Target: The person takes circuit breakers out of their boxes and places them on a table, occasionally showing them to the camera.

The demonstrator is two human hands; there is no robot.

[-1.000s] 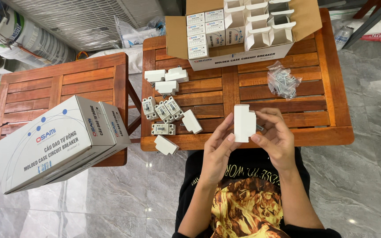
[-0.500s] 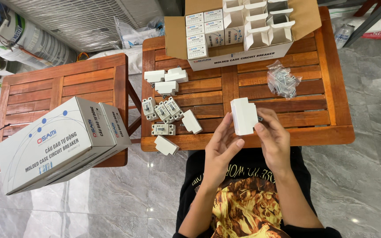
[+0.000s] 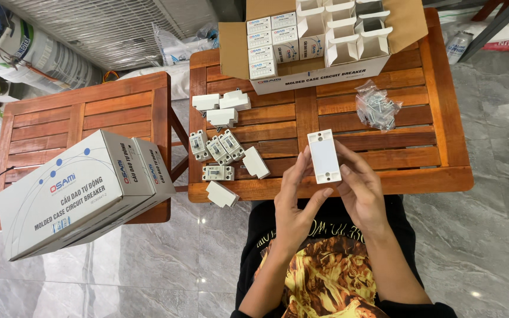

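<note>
Two wooden tables stand side by side, the right table (image 3: pixel 425 141) slightly farther than the left table (image 3: pixel 78 112). On the right table's far edge sits an open carton (image 3: pixel 319 73) with small boxes (image 3: pixel 272 38) in it. A bag of screws (image 3: pixel 377 108) lies right of centre, loose breakers (image 3: pixel 216 150) on the left part. A closed carton (image 3: pixel 78 191) overhangs the left table's near edge. Both hands hold a flat plate (image 3: pixel 324 156) above the right table's near edge, left hand (image 3: pixel 296 203) left of the right hand (image 3: pixel 360 191).

**Bright, even daylight, sharp throughout**

The scene is lit softly from above. Faint shadows are cast beneath the desk (image 3: pixel 419 176) onto the glossy floor (image 3: pixel 490 247), where small glare spots are seen. Slight wide-angle bending is noticed at the edges.
</note>
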